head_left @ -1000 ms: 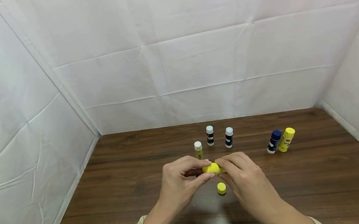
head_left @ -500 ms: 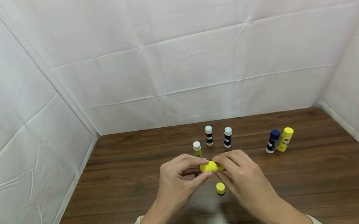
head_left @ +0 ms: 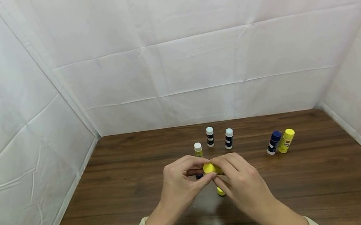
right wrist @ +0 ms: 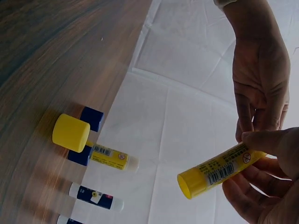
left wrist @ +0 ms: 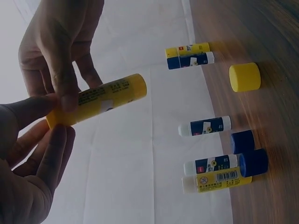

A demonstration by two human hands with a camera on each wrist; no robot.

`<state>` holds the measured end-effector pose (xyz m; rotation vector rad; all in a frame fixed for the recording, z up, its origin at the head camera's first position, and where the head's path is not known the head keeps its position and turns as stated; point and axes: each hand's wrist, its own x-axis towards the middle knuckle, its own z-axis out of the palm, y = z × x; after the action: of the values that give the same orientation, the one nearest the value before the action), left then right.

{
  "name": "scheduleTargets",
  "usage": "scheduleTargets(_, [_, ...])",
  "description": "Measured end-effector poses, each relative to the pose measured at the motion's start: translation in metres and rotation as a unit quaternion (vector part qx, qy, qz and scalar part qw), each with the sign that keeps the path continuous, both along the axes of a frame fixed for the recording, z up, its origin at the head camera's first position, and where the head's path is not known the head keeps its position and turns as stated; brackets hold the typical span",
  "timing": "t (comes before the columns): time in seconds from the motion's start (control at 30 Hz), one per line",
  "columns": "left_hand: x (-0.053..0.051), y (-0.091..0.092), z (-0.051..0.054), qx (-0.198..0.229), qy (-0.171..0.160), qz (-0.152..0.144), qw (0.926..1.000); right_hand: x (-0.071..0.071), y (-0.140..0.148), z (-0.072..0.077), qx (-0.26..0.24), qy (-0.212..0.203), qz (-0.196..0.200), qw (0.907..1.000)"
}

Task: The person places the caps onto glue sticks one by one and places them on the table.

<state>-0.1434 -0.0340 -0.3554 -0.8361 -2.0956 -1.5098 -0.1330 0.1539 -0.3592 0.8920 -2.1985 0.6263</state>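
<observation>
Both L hand & R hand pinch yellow glue stick midair; poss. drop onto yellow cap, near side, if fingertips slip.

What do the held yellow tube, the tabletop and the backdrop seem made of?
Yellow tube: probably smooth plastic, judging by even colour and round rim. Tabletop: wood or wood-look laminate; brown grain, soft shine. Backdrop: matt white fabric or plastic sheeting, as its creases suggest.

Creased white sheeting rose behind a wood-grain table and along both its sides. Toward the table's right, a dark-blue-topped tube stood close beside a yellow-topped tube, while two white-topped tubes with dark labels stood apart near the back edge.
</observation>
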Motion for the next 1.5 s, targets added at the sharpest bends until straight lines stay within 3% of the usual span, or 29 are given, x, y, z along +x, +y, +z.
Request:
scheduleTargets(0.2, [-0.007, -0.002, -0.001, -0.031, 0.024, 0.011, 0.9992, -0.013, 0.007, 0.002, -0.016, -0.002, -0.013, 0.9998])
scheduleTargets(0.3, [-0.016, -0.012, -0.001, -0.072, 0.055, 0.042, 0.995, -0.026, 0.019, 0.008, -0.044, -0.035, -0.033, 0.9979])
scheduleTargets(0.37, [-0.023, -0.022, 0.001, -0.11, 0.083, 0.077, 0.9875, -0.034, 0.031, 0.014, -0.075, -0.082, -0.052, 0.9925])
scheduleTargets(0.47, [-0.034, -0.039, 0.003, -0.168, 0.121, 0.151, 0.9667, -0.045, 0.053, 0.023, -0.102, -0.169, -0.099, 0.9752])
scheduleTargets(0.6, [-0.044, -0.058, 0.005, -0.217, 0.132, 0.22, 0.9416, -0.061, 0.081, 0.033, -0.082, -0.254, -0.153, 0.9515])
scheduleTargets(0.8, [-0.05, -0.073, 0.004, -0.251, 0.122, 0.235, 0.9311, -0.089, 0.11, 0.039, -0.005, -0.289, -0.188, 0.9386])
scheduleTargets(0.93, [-0.051, -0.077, 0.003, -0.274, 0.112, 0.247, 0.9228, -0.104, 0.12, 0.038, 0.05, -0.324, -0.188, 0.926])
scheduleTargets(1.03, [-0.051, -0.078, 0.002, -0.313, 0.112, 0.258, 0.907, -0.114, 0.124, 0.037, 0.085, -0.344, -0.184, 0.9168])
scheduleTargets(1.17, [-0.052, -0.076, 0.002, -0.389, 0.096, 0.273, 0.8747, -0.125, 0.127, 0.033, 0.119, -0.357, -0.18, 0.9087])
scheduleTargets(1.3, [-0.05, -0.071, 0.001, -0.448, 0.054, 0.287, 0.8448, -0.133, 0.129, 0.028, 0.148, -0.362, -0.173, 0.9039])
scheduleTargets(1.43, [-0.046, -0.066, -0.001, -0.467, 0.031, 0.308, 0.8283, -0.137, 0.132, 0.023, 0.166, -0.365, -0.172, 0.8998])
scheduleTargets(1.5, [-0.045, -0.063, -0.002, -0.469, 0.025, 0.315, 0.8248, -0.139, 0.133, 0.022, 0.173, -0.362, -0.172, 0.8996])
